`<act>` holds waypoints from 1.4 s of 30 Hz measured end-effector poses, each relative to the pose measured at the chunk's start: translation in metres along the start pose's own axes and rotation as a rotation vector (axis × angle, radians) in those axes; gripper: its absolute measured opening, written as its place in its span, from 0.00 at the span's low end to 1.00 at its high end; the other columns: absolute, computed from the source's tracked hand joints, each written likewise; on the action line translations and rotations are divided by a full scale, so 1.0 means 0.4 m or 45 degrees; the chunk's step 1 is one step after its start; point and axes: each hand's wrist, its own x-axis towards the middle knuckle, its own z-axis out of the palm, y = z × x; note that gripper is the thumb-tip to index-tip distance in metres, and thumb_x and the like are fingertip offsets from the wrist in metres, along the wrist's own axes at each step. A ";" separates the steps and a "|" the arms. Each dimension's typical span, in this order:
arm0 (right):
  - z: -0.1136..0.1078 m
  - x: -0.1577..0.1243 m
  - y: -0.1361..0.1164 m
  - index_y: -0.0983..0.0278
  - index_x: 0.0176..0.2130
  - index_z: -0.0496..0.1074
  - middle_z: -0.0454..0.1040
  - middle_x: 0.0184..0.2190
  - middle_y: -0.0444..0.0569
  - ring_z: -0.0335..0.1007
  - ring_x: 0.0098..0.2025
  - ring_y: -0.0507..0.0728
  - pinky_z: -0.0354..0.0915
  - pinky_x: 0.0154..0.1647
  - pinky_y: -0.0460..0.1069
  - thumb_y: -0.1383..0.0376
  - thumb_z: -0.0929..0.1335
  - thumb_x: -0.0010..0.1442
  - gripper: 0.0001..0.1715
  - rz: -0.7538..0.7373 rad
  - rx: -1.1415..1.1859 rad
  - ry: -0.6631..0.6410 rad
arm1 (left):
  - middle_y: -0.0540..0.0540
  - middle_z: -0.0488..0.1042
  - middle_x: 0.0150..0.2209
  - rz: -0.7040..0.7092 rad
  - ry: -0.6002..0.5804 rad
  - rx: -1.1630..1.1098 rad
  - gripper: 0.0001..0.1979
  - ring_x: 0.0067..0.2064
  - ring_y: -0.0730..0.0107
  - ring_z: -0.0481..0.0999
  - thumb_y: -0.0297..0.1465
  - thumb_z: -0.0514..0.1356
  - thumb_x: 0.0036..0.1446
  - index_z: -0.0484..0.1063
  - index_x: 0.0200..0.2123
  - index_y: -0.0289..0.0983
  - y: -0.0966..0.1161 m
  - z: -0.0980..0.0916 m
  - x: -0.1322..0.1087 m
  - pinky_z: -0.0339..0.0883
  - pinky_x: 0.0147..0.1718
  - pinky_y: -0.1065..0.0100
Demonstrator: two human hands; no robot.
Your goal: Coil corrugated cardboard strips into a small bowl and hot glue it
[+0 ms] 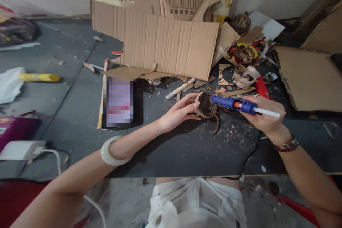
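A small round bowl of coiled corrugated cardboard [206,104] is held in my left hand [178,114], its dark hollow side facing up. The fingers and thumb grip its left rim. My right hand [264,115] is wrapped around a blue hot glue gun [227,102], with a white glue stick [268,112] sticking out of its back end. The gun's nozzle points left, at the bowl's right edge; whether it touches I cannot tell. A thin curled cardboard strip [215,125] hangs below the bowl.
A large corrugated cardboard sheet [171,42] leans at the back. A phone [119,103] stands left of my left hand. Cardboard scraps and a red tool [262,87] lie beyond my right hand. A black cord [252,153] runs over the table's front edge. A yellow-handled tool [40,77] lies far left.
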 end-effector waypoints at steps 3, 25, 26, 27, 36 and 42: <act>-0.001 0.008 -0.003 0.61 0.43 0.71 0.79 0.31 0.45 0.74 0.27 0.53 0.67 0.29 0.47 0.62 0.72 0.54 0.16 0.015 -0.044 -0.003 | 0.46 0.69 0.45 -0.002 0.007 -0.002 0.20 0.42 0.68 0.72 0.37 0.63 0.55 0.67 0.51 0.42 0.002 0.002 0.000 0.71 0.40 0.64; -0.007 0.009 -0.002 0.60 0.44 0.70 0.79 0.32 0.47 0.76 0.28 0.56 0.69 0.30 0.49 0.62 0.72 0.54 0.17 0.037 -0.018 -0.008 | 0.44 0.70 0.47 -0.005 0.001 0.007 0.20 0.44 0.67 0.72 0.37 0.63 0.55 0.67 0.51 0.42 0.002 0.001 -0.002 0.71 0.41 0.64; -0.006 0.008 -0.002 0.60 0.45 0.70 0.79 0.32 0.47 0.76 0.29 0.56 0.70 0.30 0.49 0.62 0.71 0.54 0.17 0.043 -0.006 -0.017 | 0.45 0.70 0.47 -0.005 0.000 0.008 0.20 0.43 0.67 0.72 0.37 0.63 0.55 0.67 0.51 0.42 0.002 0.001 -0.002 0.71 0.41 0.64; -0.004 0.007 -0.001 0.61 0.45 0.70 0.79 0.32 0.47 0.76 0.29 0.55 0.70 0.31 0.48 0.63 0.71 0.55 0.16 0.049 0.001 -0.022 | 0.45 0.70 0.47 -0.006 0.000 0.006 0.20 0.43 0.67 0.72 0.37 0.63 0.55 0.67 0.51 0.42 0.002 0.002 -0.002 0.71 0.40 0.64; -0.002 0.008 0.003 0.60 0.41 0.72 0.78 0.29 0.45 0.74 0.26 0.54 0.68 0.28 0.48 0.62 0.72 0.52 0.15 0.063 -0.038 0.041 | 0.46 0.68 0.47 -0.010 0.004 -0.015 0.19 0.42 0.68 0.72 0.37 0.63 0.55 0.67 0.50 0.42 0.001 0.001 -0.002 0.71 0.40 0.64; -0.003 0.009 0.002 0.61 0.42 0.71 0.79 0.31 0.47 0.75 0.27 0.55 0.69 0.28 0.48 0.62 0.72 0.54 0.15 0.044 0.003 0.008 | 0.44 0.69 0.48 -0.012 -0.007 -0.001 0.20 0.43 0.68 0.72 0.37 0.63 0.55 0.67 0.50 0.42 0.000 0.000 -0.001 0.71 0.40 0.65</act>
